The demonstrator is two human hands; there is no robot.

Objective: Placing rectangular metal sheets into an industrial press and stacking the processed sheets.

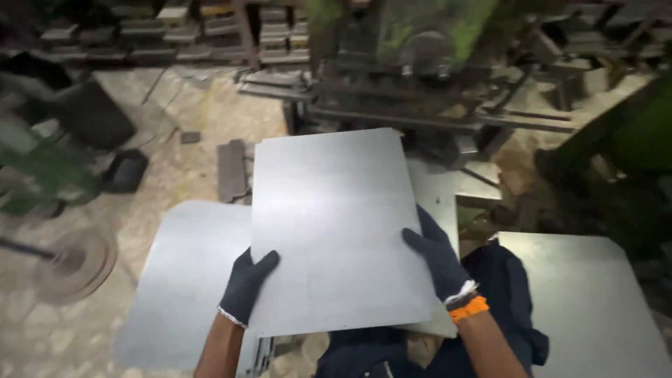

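Left hand and right hand are clamping the metal sheet by its near corners; long axis pointing away toward the machine.

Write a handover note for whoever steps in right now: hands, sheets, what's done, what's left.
Left hand: gloved, gripping the near left edge of the metal sheet.
Right hand: gloved, gripping its right edge.
The sheet is held up flat in front of the green press machine, not yet in it.
Another sheet lies lower left; one more sheet lies at the right.
Done: one sheet picked up.
Left: it seems, feeding it to the machine; I cannot tell which of the other sheets have been worked.
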